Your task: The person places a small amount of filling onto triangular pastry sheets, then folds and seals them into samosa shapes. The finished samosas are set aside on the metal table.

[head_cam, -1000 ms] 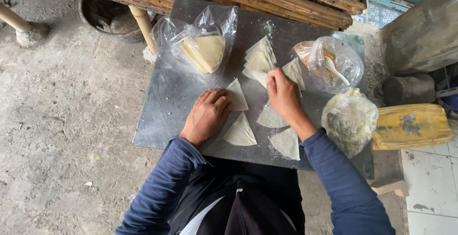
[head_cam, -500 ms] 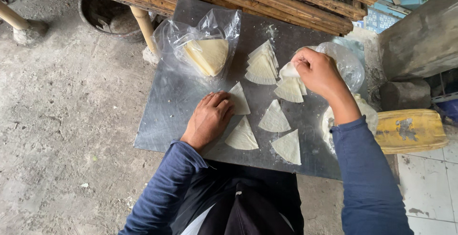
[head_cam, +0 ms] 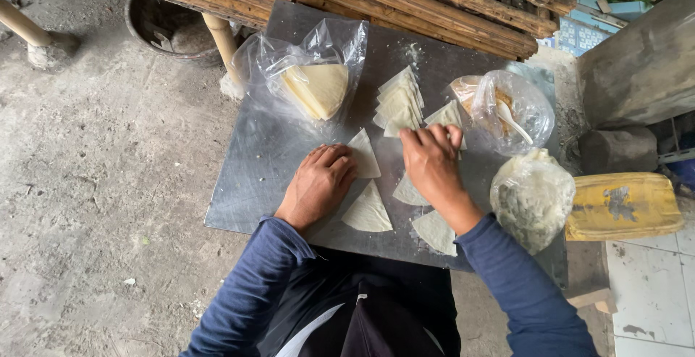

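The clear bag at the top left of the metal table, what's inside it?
Inside the clear plastic bag lies a stack of pale yellow wrapper sheets, fanned at one edge. How many sheets cannot be told, since the top ones cover the rest.

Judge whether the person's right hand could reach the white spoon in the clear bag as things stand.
Probably yes. The right hand rests beside the stack of triangular wrappers, the clear bag sits just to its right, and its mouth looks open around the white spoon.

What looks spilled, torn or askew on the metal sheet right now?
Nothing stands out. The pale triangular wrappers lie flat and apart on the metal sheet; the stack is fanned but intact. Only faint flour dust shows near the far edge.
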